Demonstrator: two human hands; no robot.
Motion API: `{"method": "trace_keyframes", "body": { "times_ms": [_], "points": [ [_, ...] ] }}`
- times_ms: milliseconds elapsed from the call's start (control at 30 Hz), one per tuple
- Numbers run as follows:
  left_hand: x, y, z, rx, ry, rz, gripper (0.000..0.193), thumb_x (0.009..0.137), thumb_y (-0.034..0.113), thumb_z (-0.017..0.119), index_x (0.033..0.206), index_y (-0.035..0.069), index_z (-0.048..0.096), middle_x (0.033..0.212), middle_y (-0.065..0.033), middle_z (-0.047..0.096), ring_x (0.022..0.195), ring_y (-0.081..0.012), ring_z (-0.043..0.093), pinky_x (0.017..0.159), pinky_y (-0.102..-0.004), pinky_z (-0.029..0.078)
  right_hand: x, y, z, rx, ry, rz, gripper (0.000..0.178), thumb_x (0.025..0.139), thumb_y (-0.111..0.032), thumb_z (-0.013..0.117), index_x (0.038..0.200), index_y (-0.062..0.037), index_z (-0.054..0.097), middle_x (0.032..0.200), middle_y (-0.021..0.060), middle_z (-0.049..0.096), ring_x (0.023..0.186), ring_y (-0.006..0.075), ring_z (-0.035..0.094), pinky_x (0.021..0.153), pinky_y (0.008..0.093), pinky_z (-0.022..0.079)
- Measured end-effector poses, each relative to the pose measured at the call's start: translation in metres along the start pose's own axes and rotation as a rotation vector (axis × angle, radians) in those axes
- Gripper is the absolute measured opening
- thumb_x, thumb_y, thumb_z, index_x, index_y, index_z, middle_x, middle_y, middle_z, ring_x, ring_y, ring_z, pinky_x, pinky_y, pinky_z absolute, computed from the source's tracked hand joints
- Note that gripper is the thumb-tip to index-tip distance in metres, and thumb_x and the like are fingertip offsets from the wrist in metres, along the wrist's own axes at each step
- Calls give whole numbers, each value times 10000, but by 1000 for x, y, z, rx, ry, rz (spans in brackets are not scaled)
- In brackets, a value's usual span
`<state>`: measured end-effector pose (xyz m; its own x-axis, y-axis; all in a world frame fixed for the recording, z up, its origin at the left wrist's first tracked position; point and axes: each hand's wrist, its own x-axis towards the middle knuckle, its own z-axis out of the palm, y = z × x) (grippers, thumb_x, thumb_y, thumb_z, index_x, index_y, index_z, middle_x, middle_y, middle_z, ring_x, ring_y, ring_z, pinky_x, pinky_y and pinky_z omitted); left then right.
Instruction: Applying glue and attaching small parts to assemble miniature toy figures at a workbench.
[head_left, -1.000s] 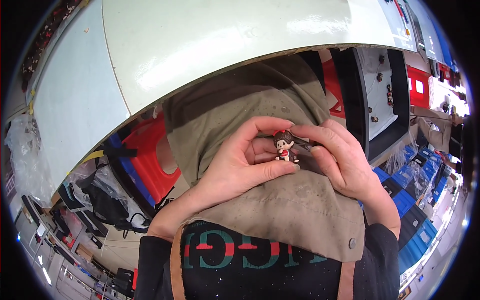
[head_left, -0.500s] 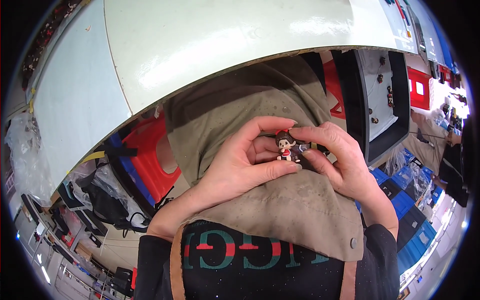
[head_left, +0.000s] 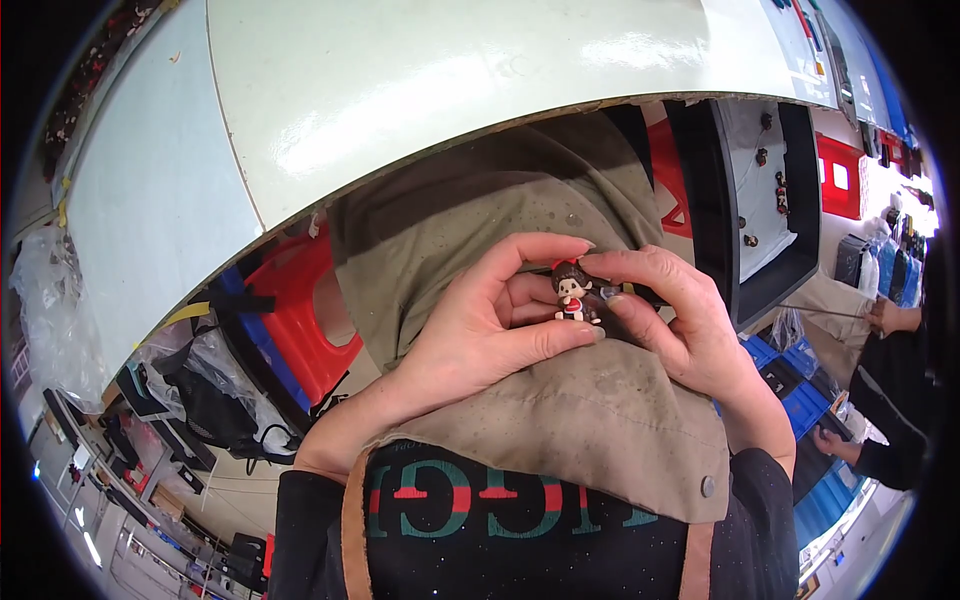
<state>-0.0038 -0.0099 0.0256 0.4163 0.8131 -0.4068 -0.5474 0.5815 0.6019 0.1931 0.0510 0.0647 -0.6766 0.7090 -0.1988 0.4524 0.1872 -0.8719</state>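
Above my lap I hold a small toy figurine (head_left: 570, 290) with dark brown hair, a pale face, a red bow and a red-and-white front. My left hand (head_left: 480, 318) is closed round it, the thumb at its feet and the fingers curled behind and over it. My right hand (head_left: 682, 315) pinches at its right side, with the forefinger tip on the head by the bow. Next to the right thumb shows a tiny clear or shiny bit (head_left: 608, 293); what it is I cannot tell. Beneath both hands spreads a brown apron (head_left: 470, 240).
A white table (head_left: 450, 60) curves across the front. At right stands a black tray (head_left: 735, 200) with several small dark-haired pieces on a white sheet. A red stool (head_left: 305, 310) and bagged items are at left. Blue crates (head_left: 800, 405) and a co-worker's hand (head_left: 890, 318) are at far right.
My hands and the figurine stay almost still; my right thumb has shifted slightly against the side. At far right, the co-worker has moved, and two of their hands now show by the blue crates.
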Motion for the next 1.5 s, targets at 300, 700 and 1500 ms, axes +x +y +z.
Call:
{"method": "trace_keyframes", "body": {
  "times_ms": [300, 700, 1500],
  "points": [
    [0, -1, -1, 16, 2, 16, 511, 829, -33, 640, 1274, 25, 396, 1039, -94, 600, 985, -134, 593, 865, -270, 494, 1, -3, 0, 10, -9, 61, 280, 825, -45, 601, 1105, -44, 598, 995, 111, 642, 873, 275, 612, 762, 350, 476],
    [1, -3, -1, 83, 65, 7, 516, 797, -89, 643, 1252, 29, 430, 1047, -82, 597, 975, -141, 598, 862, -276, 509, 0, 0, 10, 120, 22, 114, 259, 845, 23, 546, 1101, 11, 591, 998, 140, 634, 863, 227, 618, 762, 303, 477],
    [4, -3, 1, 1, 48, 14, 493, 821, -39, 645, 1257, 20, 420, 1086, -71, 549, 964, -129, 598, 849, -260, 505, -3, 3, 5, 111, 38, 122, 268, 890, -46, 508, 1142, 9, 580, 981, 135, 634, 861, 212, 618, 768, 295, 475]
  ]
}}
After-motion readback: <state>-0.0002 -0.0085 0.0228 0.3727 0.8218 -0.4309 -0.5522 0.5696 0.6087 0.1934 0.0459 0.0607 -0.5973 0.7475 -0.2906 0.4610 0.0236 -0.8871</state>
